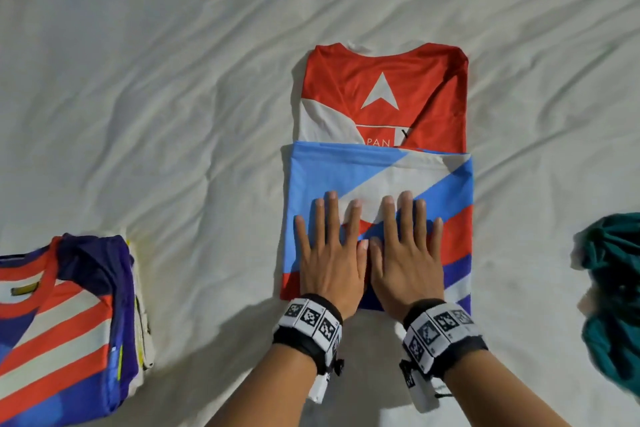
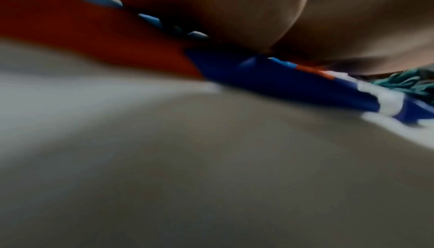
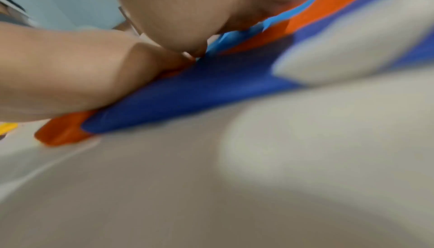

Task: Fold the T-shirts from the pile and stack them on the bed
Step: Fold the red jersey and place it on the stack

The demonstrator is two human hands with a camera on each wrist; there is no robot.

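Observation:
A red, white and blue T-shirt [image 1: 381, 94] lies on the white bed sheet [image 1: 173, 80], folded to a narrow strip with its lower part turned up over the middle. My left hand [image 1: 330, 246] and right hand [image 1: 405, 246] lie flat side by side on that turned-up part, fingers straight and spread, thumbs touching. Both wrist views are blurred; the left wrist view shows my left palm [image 2: 211, 10] pressing on the shirt's near edge [image 2: 270, 77], and the right wrist view shows my right palm [image 3: 187, 10] on the same edge [image 3: 187, 94].
A stack of folded T-shirts [image 1: 65, 315], the top one striped red, white and blue, sits at the left edge. A crumpled teal garment [image 1: 613, 288] lies at the right edge. Wrinkled bare sheet stretches beyond and to the left of the shirt.

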